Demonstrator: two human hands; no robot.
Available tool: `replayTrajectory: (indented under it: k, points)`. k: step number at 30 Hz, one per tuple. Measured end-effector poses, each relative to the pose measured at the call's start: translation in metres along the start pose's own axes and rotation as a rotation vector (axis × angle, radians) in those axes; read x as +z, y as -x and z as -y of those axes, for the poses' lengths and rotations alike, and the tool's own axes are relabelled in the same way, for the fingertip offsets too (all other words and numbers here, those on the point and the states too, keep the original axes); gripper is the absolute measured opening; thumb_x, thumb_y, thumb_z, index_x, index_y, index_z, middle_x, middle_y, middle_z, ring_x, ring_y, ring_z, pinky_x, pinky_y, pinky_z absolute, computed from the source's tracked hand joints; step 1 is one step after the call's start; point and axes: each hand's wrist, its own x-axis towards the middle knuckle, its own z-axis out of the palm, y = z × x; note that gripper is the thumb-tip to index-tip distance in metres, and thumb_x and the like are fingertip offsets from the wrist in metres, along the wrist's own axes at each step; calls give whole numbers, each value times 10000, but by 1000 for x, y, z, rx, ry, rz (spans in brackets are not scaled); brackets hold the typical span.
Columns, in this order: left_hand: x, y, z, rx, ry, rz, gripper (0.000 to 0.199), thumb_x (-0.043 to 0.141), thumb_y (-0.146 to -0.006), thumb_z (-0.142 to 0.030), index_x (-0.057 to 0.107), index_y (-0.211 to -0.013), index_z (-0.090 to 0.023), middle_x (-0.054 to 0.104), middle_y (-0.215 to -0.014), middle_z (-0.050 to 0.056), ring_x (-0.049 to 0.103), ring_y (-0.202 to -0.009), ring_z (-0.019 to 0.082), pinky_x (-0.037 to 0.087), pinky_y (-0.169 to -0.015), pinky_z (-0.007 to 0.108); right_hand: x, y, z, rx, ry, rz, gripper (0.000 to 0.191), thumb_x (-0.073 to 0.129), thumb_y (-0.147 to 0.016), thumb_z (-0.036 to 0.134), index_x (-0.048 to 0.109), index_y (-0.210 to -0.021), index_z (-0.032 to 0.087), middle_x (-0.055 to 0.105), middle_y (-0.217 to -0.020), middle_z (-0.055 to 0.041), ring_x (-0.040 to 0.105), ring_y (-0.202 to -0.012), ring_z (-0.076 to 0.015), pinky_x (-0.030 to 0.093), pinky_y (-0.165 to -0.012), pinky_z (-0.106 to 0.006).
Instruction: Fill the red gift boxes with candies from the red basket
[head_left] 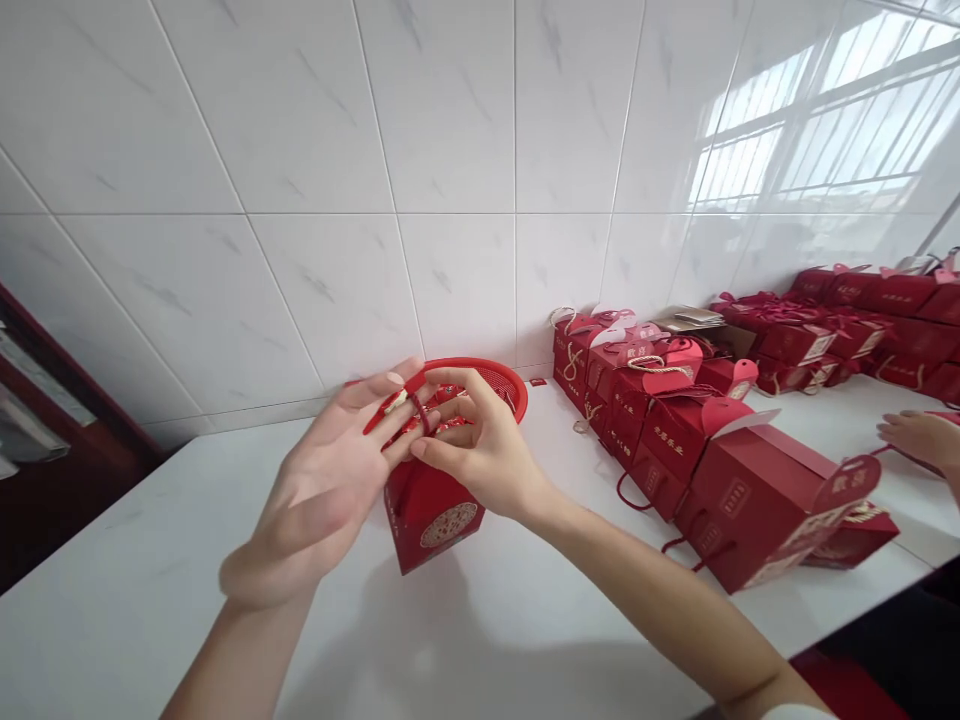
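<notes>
A red gift box (435,520) with a round gold pattern stands upright on the white table below my hands. Over it, my left hand (330,480) is held palm up with its fingers stretched out, and a dark red cord (422,412) runs across the fingers. My right hand (480,450) comes in from the right, thumb and fingers curled around the cord at the left fingertips. Both hands partly cover the box top and a red plastic basket (517,392) behind it, which holds small red wrapped pieces.
Red gift boxes (660,430) with cord handles stand in rows to the right. More boxes (885,310) are stacked farther back. Another person's hand (919,438) reaches in at the right edge. A tiled wall (450,270) borders the table, and a small red packet (538,382) lies near it.
</notes>
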Motion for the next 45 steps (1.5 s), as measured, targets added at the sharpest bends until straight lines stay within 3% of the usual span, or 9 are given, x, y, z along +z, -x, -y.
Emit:
replayTrajectory:
  k: [5, 12, 17, 23, 27, 29, 37, 41, 45]
  points:
    - [-3, -2, -8, 12, 28, -17, 479, 704, -775, -457, 655, -1231, -316, 497, -1517, 48, 326, -1471, 409, 346, -1174, 611, -16, -9, 31, 27, 5, 111, 367, 720, -770, 235, 561, -1101, 245, 619, -872, 4, 661, -664, -151, 606, -754, -388]
    - [-8, 2, -9, 75, -27, -4, 438, 711, -803, -444, 666, -1230, -356, 556, -1473, 23, 528, -1324, 356, 485, -1089, 514, -67, -15, 104, -137, 409, -39, 254, 672, -826, 164, 601, -1070, 186, 579, -912, -24, 629, -741, -127, 561, -656, -288]
    - [-6, 1, -1, 29, -93, -13, 343, 716, -810, -388, 723, -1146, -316, 675, -1303, 48, 676, -1057, 284, 596, -921, 426, -123, -8, 165, -264, 641, -368, 186, 683, -796, 39, 630, -951, 125, 578, -847, -10, 639, -784, -115, 537, -708, -287]
    - [2, 2, 11, -106, -224, 82, 181, 700, -846, -358, 770, -1001, -299, 696, -1225, 57, 650, -1087, 295, 584, -925, 416, -200, 19, 215, -267, 819, -817, 164, 703, -775, 26, 627, -791, 171, 574, -648, 17, 556, -551, -83, 548, -648, -321]
    - [7, 1, 25, -170, -257, 172, 146, 692, -857, -370, 775, -946, -289, 700, -1179, 71, 648, -1053, 284, 579, -898, 412, -238, 32, 207, -136, 837, -1074, 214, 637, -790, -31, 586, -753, 174, 561, -643, -13, 526, -539, -98, 469, -584, -321]
    - [13, 0, 36, -219, -227, 218, 145, 690, -862, -379, 772, -922, -276, 707, -1127, 75, 657, -985, 255, 573, -891, 401, -252, 37, 194, -59, 868, -1138, 235, 600, -788, -49, 565, -742, 178, 558, -648, -17, 523, -538, -105, 434, -575, -319]
    - [57, 7, 79, -483, -108, 492, 175, 697, -867, -371, 744, -911, -208, 709, -951, 62, 662, -893, 203, 543, -883, 365, -298, 40, 129, 107, 786, -966, 236, 583, -718, -76, 566, -737, 159, 565, -556, 19, 539, -497, -118, 447, -544, -260]
    - [60, 11, 82, -485, -148, 618, 180, 672, -885, -352, 752, -945, -202, 717, -979, 67, 661, -915, 199, 526, -903, 349, -302, 40, 105, 177, 731, -846, 226, 645, -679, -68, 593, -734, 144, 605, -561, 6, 576, -519, -115, 481, -541, -238]
    - [56, 11, 82, -484, -168, 650, 183, 658, -899, -346, 750, -959, -200, 722, -983, 65, 660, -923, 192, 523, -890, 324, -303, 41, 95, 251, 732, -743, 214, 710, -647, -40, 632, -728, 141, 622, -592, 3, 585, -563, -108, 500, -574, -225]
